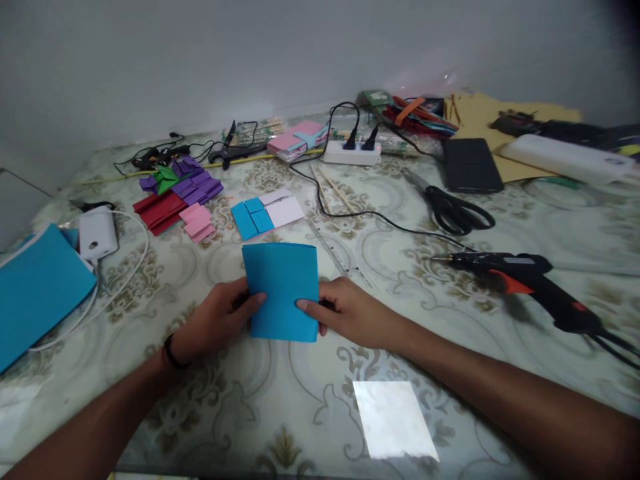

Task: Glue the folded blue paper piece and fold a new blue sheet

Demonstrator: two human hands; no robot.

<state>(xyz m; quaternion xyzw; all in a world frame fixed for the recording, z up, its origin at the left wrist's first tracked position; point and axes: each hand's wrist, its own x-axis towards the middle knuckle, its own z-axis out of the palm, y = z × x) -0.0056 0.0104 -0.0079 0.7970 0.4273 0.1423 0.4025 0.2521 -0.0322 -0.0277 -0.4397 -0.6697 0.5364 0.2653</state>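
A folded sheet of blue paper point(283, 280) is held upright above the patterned tabletop. My left hand point(220, 313) grips its left edge, thumb on the near face. At the right edge my right hand point(350, 310) pinches it in the same way, with fingers behind. Just beyond the paper lie a folded blue and white paper piece point(267, 213) and a clear ruler point(340, 253). A white square point(395, 420), paper or a reflection, shows on the table near my right forearm.
Blue sheets point(45, 287) and a white power bank point(98, 232) with a cable lie left. Folded coloured papers point(160, 212) sit behind. At right are black-handled scissors point(457, 210) and a glue gun point(530, 280). A power strip point(353, 153) stands at the back.
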